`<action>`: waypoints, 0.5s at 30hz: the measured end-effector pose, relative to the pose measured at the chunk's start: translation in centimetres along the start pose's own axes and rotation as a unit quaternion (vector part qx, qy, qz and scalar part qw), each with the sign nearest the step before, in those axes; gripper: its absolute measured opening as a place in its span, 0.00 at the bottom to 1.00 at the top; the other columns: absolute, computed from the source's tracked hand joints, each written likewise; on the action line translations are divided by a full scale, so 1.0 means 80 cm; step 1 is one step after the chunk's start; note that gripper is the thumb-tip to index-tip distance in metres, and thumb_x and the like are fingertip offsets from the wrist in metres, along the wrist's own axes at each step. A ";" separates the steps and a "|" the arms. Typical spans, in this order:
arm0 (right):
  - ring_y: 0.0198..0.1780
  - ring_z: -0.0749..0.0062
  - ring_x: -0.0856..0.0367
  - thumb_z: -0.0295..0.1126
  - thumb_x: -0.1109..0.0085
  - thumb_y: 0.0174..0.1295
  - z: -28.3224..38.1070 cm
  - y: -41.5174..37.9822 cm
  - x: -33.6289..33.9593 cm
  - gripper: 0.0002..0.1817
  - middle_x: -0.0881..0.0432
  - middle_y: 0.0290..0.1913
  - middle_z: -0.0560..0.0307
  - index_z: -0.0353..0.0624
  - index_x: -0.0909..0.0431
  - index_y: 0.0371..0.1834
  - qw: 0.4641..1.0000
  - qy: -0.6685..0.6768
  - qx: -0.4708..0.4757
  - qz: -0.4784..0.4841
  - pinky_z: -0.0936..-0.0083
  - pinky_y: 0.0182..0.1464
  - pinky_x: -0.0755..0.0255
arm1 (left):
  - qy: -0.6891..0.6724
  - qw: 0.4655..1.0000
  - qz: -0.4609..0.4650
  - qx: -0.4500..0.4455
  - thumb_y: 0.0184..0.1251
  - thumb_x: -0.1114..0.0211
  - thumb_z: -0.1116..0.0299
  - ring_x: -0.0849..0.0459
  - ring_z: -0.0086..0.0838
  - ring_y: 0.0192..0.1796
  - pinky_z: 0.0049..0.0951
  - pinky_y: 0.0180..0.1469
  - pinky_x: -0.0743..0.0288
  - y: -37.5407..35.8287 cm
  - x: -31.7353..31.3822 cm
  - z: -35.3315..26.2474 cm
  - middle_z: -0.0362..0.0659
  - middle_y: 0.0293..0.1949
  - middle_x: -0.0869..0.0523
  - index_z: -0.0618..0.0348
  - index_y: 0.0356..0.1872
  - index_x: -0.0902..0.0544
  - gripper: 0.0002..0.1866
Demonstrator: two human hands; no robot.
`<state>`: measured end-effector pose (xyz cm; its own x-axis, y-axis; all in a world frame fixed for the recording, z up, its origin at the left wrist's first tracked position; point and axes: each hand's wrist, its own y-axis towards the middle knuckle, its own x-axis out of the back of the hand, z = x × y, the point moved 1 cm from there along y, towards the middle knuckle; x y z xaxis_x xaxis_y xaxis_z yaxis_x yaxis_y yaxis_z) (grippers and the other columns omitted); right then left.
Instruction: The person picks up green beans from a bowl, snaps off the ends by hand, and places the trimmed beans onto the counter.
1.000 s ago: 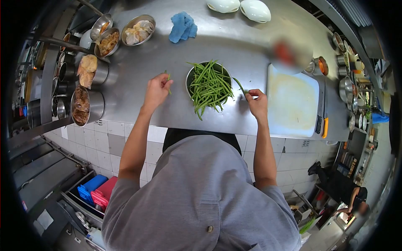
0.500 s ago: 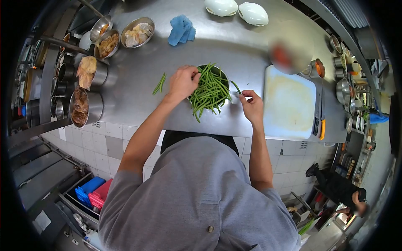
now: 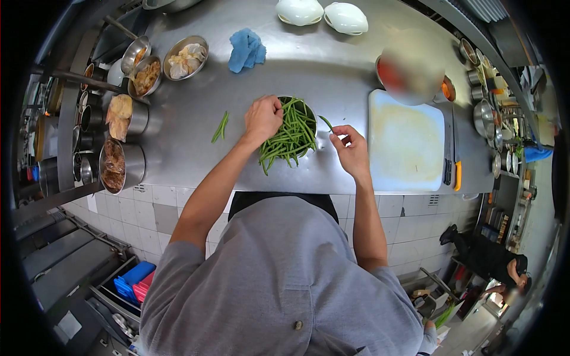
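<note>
Long green beans [image 3: 291, 132] are heaped in a round metal bowl [image 3: 316, 121] in front of me, some hanging over its near edge. Between the thumb and fingers of my right hand [image 3: 352, 153] is the end of a single green bean [image 3: 325, 124], held just right of the bowl. At the bowl's left rim, my left hand [image 3: 263, 120] has its fingers curled closed against the heap; what they pinch, if anything, is hidden. A few loose green beans [image 3: 220, 127] lie on the steel counter [image 3: 190, 127] to the left.
A white cutting board [image 3: 407, 142] lies at the right, beside an orange-handled knife [image 3: 458, 175]. Farther back are a blue cloth [image 3: 247, 50] and white dishes [image 3: 346, 18]. Food-filled metal containers [image 3: 133, 163] line the left side. A person in black [image 3: 484, 255] stands far right.
The view has shifted slightly, so the bowl and counter items sit a little farther left. Both hands keep nearly the same places, the right still holding its green bean.
</note>
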<state>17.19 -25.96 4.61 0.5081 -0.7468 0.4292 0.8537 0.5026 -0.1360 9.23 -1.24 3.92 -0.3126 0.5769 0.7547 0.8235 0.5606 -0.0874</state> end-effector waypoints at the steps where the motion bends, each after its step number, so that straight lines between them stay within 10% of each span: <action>1: 0.30 0.82 0.28 0.31 0.32 0.65 0.005 0.001 -0.001 0.10 0.14 0.39 0.63 0.39 0.16 0.47 1.000 0.001 0.011 -0.001 0.80 0.34 0.29 | 0.002 0.999 -0.019 -0.027 0.59 0.33 0.72 0.15 0.49 0.43 0.48 0.46 0.22 -0.001 -0.001 0.002 0.49 0.37 0.13 0.58 0.35 0.16 0.04; 15: 0.41 0.53 0.16 0.27 0.35 0.64 0.095 0.005 -0.014 0.10 0.17 0.42 0.52 0.43 0.18 0.48 0.939 -0.207 0.274 -0.031 0.61 0.39 0.20 | 0.011 0.968 0.016 -0.252 0.62 0.35 0.79 0.17 0.48 0.47 0.44 0.50 0.22 -0.052 0.047 -0.058 0.50 0.40 0.14 0.63 0.45 0.13 0.10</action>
<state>16.09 -21.57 10.88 0.2745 -0.6065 0.7462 0.6355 0.6968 0.3326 6.80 -4.12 10.13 -0.2779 0.5730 0.7710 0.9605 0.1795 0.2127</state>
